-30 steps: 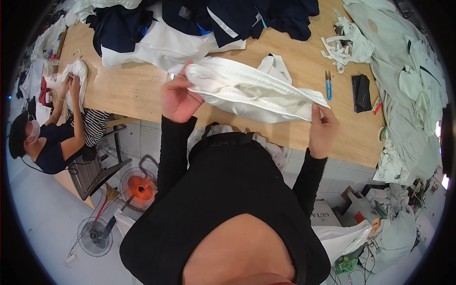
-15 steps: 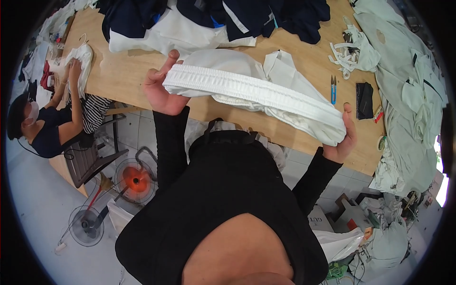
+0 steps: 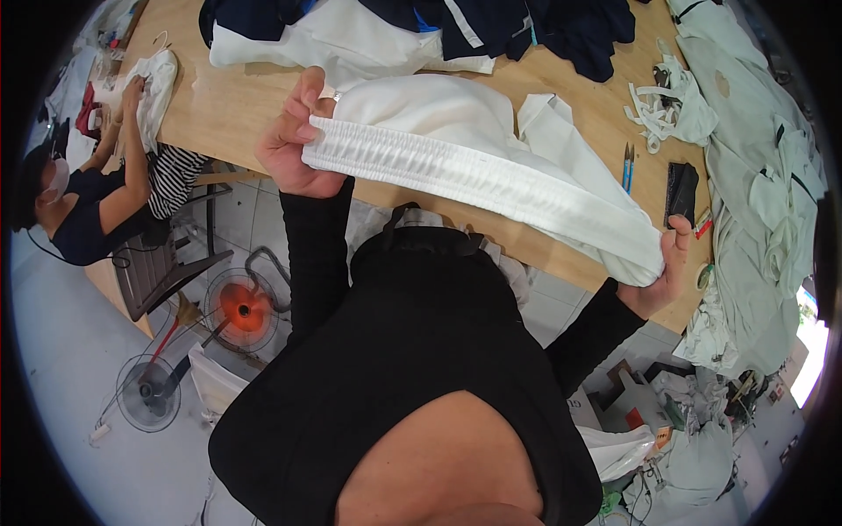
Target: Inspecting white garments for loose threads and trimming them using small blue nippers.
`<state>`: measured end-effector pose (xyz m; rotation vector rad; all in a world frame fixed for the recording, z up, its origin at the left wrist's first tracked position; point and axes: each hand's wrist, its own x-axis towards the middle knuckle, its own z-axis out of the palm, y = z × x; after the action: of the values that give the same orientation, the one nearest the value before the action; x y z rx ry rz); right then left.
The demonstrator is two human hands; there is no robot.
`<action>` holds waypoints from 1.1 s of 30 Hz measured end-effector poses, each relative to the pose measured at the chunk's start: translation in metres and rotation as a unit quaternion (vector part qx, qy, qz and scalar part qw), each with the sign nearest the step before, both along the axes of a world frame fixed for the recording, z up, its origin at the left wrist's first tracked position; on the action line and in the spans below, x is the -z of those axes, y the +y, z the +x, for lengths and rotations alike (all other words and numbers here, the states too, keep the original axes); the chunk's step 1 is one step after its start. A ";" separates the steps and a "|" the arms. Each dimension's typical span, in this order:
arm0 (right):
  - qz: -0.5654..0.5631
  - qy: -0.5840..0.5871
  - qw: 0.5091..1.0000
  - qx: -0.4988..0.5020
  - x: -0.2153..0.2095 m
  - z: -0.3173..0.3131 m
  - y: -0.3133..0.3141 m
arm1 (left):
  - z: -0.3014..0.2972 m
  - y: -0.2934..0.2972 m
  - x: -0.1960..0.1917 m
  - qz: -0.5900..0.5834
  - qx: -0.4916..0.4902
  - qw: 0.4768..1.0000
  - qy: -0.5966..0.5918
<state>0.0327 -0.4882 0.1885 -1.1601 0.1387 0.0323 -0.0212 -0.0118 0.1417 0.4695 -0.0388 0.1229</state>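
Observation:
A white garment with a gathered elastic waistband [image 3: 474, 171] is stretched between my two hands above the near edge of the wooden table. My left hand [image 3: 303, 145] pinches one end of the waistband between thumb and fingers. At the other end, lower and to the right, my right hand [image 3: 662, 267] grips the band, with some of its fingers hidden behind the cloth. The rest of the garment hangs beyond the band over the table, and one folded flap [image 3: 548, 118] sticks up.
On the table [image 3: 219, 114] lie navy garments [image 3: 570, 39], white cloth [image 3: 342, 44], blue-handled thread snips [image 3: 628, 168], a black pouch [image 3: 681, 191] and white strips [image 3: 653, 112]. Pale fabric [image 3: 754, 202] is heaped at right. A co-worker [image 3: 96, 193] handles white cloth at left, near a fan [image 3: 241, 309].
My right hand has moved a little right and down, and the waistband looks flatter and more stretched. Its outer face now shows more fully. My left hand's fingers have closed further over the band.

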 end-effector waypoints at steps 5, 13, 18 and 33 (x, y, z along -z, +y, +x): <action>-0.023 -0.012 0.999 0.021 -0.009 0.000 0.001 | 0.003 0.002 0.003 -0.017 0.027 0.999 -0.015; -0.046 -0.017 0.999 0.013 -0.015 -0.001 -0.002 | 0.004 0.002 0.004 0.015 0.008 1.000 -0.016; -0.036 -0.038 0.999 0.007 -0.014 0.001 0.001 | 0.004 0.003 0.009 0.012 0.010 0.999 -0.028; 0.405 0.159 0.881 -0.187 -0.006 0.027 -0.014 | 0.020 -0.004 0.044 -0.288 -0.032 0.952 0.103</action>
<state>0.0594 -0.5021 0.1948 -0.3140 0.1666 0.5760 -0.0015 -0.0162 0.0978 -0.1030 0.2146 0.1410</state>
